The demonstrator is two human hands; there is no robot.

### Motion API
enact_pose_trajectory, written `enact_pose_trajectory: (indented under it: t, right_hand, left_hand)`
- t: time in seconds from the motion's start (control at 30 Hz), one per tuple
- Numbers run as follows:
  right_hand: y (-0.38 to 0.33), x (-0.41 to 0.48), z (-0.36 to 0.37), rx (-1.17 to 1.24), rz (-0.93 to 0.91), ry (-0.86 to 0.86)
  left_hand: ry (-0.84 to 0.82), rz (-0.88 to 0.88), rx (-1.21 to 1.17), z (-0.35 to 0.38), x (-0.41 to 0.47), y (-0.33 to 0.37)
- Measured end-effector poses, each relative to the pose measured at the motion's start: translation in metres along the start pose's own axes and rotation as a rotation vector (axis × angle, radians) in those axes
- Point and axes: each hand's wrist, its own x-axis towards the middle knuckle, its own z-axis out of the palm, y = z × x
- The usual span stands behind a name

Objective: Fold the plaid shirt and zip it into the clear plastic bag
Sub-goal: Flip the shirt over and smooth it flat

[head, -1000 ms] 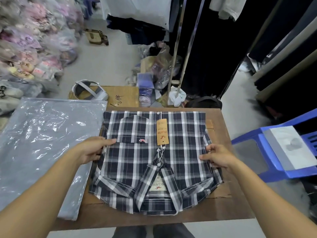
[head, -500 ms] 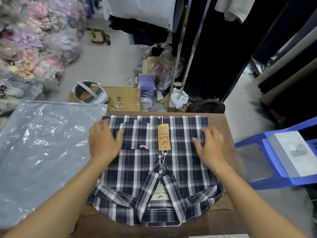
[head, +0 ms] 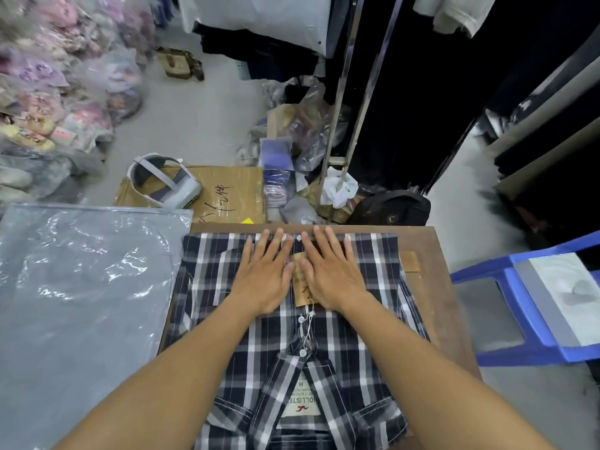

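Both hands, left hand (head: 264, 277) and right hand (head: 329, 274), lie with fingers spread flat, grasping nothing, pressing the folded plaid shirt (head: 292, 345) smooth on the worktop (head: 428, 287); the clear plastic bag (head: 81, 287) waits alongside.

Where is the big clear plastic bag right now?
In the head view, the clear plastic zip bag lies flat on the person's left, right beside the folded dark plaid shirt on the brown wooden table; its edge appears to overlap the table's left side.
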Motion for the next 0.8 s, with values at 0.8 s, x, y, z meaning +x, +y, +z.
enact_pose_trajectory:
  t: [0.8]
  right_hand:
    - [0.09,-0.098,-0.036,0.568,0.652,0.094]
  left_hand:
    - [-0.361,0.257,0.077,-0.036,-0.037,0.005]
